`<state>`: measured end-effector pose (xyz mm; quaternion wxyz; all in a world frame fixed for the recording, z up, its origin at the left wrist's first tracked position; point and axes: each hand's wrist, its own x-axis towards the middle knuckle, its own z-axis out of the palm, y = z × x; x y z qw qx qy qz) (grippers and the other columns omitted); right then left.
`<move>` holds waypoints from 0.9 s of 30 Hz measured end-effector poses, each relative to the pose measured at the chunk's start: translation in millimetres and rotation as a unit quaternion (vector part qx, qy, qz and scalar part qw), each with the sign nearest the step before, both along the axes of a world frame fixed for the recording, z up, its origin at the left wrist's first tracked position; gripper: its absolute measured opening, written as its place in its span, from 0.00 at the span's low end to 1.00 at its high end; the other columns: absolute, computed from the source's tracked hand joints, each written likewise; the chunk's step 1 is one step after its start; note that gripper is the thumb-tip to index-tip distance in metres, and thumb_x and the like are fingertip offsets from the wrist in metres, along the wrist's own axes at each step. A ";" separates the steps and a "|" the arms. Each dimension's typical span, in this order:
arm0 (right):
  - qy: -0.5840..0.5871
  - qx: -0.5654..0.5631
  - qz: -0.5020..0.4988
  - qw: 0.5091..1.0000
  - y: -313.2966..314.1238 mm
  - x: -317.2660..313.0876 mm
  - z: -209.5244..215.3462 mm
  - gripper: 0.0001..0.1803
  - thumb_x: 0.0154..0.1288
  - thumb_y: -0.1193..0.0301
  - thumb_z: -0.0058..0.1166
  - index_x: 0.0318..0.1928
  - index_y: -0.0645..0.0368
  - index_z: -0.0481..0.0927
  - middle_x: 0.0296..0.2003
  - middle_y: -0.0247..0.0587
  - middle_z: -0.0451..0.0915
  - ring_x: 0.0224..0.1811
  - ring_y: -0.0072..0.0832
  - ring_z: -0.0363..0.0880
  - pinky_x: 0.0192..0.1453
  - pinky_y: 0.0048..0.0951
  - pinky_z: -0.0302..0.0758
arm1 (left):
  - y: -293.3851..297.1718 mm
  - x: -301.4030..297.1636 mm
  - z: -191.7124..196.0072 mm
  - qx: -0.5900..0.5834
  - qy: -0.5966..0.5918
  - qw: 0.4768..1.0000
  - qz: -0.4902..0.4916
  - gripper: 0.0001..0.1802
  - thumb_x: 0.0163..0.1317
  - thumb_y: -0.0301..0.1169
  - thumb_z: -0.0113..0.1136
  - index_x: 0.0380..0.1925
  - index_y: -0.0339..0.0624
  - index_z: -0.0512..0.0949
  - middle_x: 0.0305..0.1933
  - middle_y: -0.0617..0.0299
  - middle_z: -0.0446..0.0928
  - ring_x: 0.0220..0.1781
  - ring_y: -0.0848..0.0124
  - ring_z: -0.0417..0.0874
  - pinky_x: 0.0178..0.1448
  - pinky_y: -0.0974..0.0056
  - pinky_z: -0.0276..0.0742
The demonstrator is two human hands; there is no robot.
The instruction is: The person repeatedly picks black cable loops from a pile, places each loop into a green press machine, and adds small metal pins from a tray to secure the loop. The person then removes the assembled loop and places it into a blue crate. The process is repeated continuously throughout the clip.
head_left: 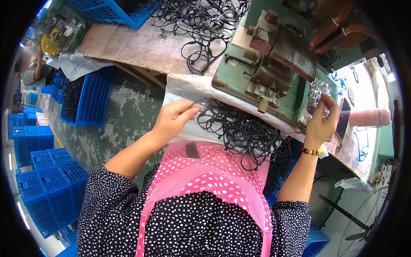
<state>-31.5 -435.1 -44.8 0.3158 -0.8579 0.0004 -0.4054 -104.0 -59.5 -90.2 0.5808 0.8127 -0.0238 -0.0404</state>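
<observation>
right now, the left hand [177, 120] is up over the lap, thumb and forefinger pressed together on a thin black cord [198, 102], its end blurred, just above the edge of a tangled heap of black looped cords [252, 135]. and that heap sprawls across a white cloth [182, 88] and down toward the pink polka-dot apron [205, 171], right in front of the person's body.

over on the other side, the right hand [322, 122] is at the tray of small silvery metal pieces [316, 92], fingers bent and thumb drawn in close to the fingertips; whether a piece sits between them, i cannot tell. a beaded bracelet [311, 150] circles that wrist.

between the two hands, a little farther off, stands the green bench machine [274, 60], its rusty metal blocks bolted on top, the metal pieces just to its right. beyond it, on the worn wooden table [128, 45], lies a second tangle of black cords [201, 17], beside a blue plastic crate [113, 13]. out to the far right, a pink roll [370, 117] lies on its side, with a fan [364, 227] below it.
</observation>
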 end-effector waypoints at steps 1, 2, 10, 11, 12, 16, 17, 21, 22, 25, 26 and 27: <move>0.007 -0.002 -0.005 1.000 1.1 -0.2 0.7 0.07 0.66 0.79 0.56 0.44 0.62 0.82 0.39 0.39 0.82 0.42 0.29 0.81 0.51 0.29 0.75 | 3.8 -3.5 3.8 -0.042 0.031 0.998 0.025 0.09 0.69 0.28 0.60 0.39 0.32 0.84 0.32 0.63 0.80 0.36 0.77 0.80 0.40 0.70 0.76; 0.006 -0.005 -0.007 1.000 1.3 -0.4 1.6 0.07 0.66 0.79 0.56 0.44 0.62 0.82 0.39 0.39 0.82 0.42 0.29 0.81 0.51 0.30 0.75 | 8.3 -5.7 7.1 -0.086 0.052 0.994 0.050 0.09 0.69 0.28 0.60 0.39 0.32 0.84 0.33 0.64 0.81 0.36 0.78 0.80 0.41 0.71 0.76; -0.015 -0.047 -0.025 0.998 -11.2 -2.4 -8.9 0.06 0.65 0.80 0.56 0.42 0.64 0.82 0.39 0.41 0.83 0.42 0.32 0.80 0.52 0.31 0.74 | 23.8 -19.7 15.8 -0.183 0.150 0.962 0.137 0.13 0.70 0.35 0.60 0.39 0.34 0.84 0.35 0.59 0.84 0.32 0.75 0.82 0.39 0.69 0.78; -0.018 -0.037 -0.021 0.999 -13.4 -4.0 -11.9 0.06 0.65 0.80 0.56 0.42 0.64 0.81 0.38 0.43 0.82 0.42 0.34 0.80 0.51 0.31 0.74 | 18.8 -19.5 17.2 -0.181 0.158 0.960 0.141 0.13 0.70 0.35 0.60 0.39 0.34 0.84 0.34 0.59 0.84 0.32 0.75 0.82 0.39 0.69 0.78; -0.020 -0.040 -0.008 0.999 -16.1 -4.7 -13.2 0.08 0.65 0.82 0.54 0.44 0.64 0.81 0.39 0.43 0.82 0.44 0.34 0.80 0.54 0.33 0.74 | 16.3 -18.9 21.2 -0.175 0.145 0.962 0.155 0.13 0.69 0.36 0.61 0.39 0.35 0.84 0.34 0.59 0.84 0.32 0.75 0.82 0.38 0.68 0.78; 0.021 0.022 -0.013 0.999 -25.4 -6.3 -10.8 0.13 0.67 0.84 0.49 0.51 0.67 0.79 0.45 0.50 0.80 0.50 0.38 0.79 0.56 0.36 0.78 | -26.4 -12.9 36.2 -0.209 0.154 0.959 0.114 0.14 0.70 0.41 0.59 0.38 0.42 0.84 0.30 0.63 0.84 0.26 0.78 0.80 0.31 0.71 0.76; -0.022 -0.018 -0.010 1.000 -26.3 -4.0 -8.8 0.10 0.62 0.84 0.50 0.43 0.65 0.81 0.40 0.50 0.79 0.45 0.43 0.79 0.50 0.38 0.78 | -35.3 -14.1 38.0 -0.226 0.138 0.960 0.086 0.14 0.71 0.40 0.59 0.41 0.41 0.84 0.30 0.65 0.82 0.28 0.80 0.79 0.34 0.72 0.76; 0.033 -0.072 -0.164 0.983 -14.4 -7.4 -6.7 0.19 0.66 0.57 0.56 0.48 0.56 0.85 0.40 0.41 0.86 0.39 0.42 0.84 0.39 0.40 0.78 | -55.5 -26.4 40.9 -0.233 0.081 0.969 0.008 0.14 0.72 0.39 0.57 0.37 0.39 0.82 0.29 0.67 0.80 0.28 0.81 0.77 0.33 0.73 0.74; -0.028 -0.100 -0.157 0.982 -10.7 -7.2 -3.2 0.16 0.65 0.61 0.58 0.48 0.55 0.86 0.40 0.42 0.86 0.38 0.42 0.84 0.40 0.40 0.79 | -58.5 -30.9 40.7 -0.221 0.060 0.974 0.005 0.14 0.73 0.38 0.56 0.38 0.38 0.82 0.30 0.66 0.80 0.30 0.81 0.77 0.35 0.73 0.74; -0.013 -0.058 -0.101 0.993 1.1 -13.9 7.4 0.11 0.67 0.67 0.58 0.45 0.58 0.86 0.40 0.47 0.86 0.41 0.42 0.85 0.45 0.39 0.81 | -57.0 -44.0 41.4 -0.199 0.043 0.978 -0.050 0.14 0.74 0.38 0.53 0.40 0.39 0.81 0.30 0.68 0.79 0.31 0.81 0.77 0.37 0.73 0.73; 0.001 -0.058 -0.096 0.994 2.4 -17.6 12.1 0.10 0.67 0.69 0.58 0.45 0.59 0.86 0.40 0.48 0.86 0.41 0.42 0.85 0.47 0.39 0.81 | -57.3 -46.3 40.6 -0.192 0.056 0.978 -0.064 0.15 0.74 0.39 0.53 0.40 0.39 0.81 0.30 0.68 0.79 0.31 0.82 0.77 0.37 0.72 0.73; 0.003 -0.087 -0.096 0.992 3.6 -21.9 16.8 0.11 0.69 0.67 0.57 0.45 0.61 0.85 0.41 0.51 0.85 0.43 0.44 0.84 0.50 0.40 0.81 | -56.4 -47.6 39.9 -0.191 0.050 0.978 -0.066 0.15 0.74 0.40 0.53 0.41 0.39 0.81 0.30 0.69 0.78 0.32 0.82 0.76 0.38 0.72 0.73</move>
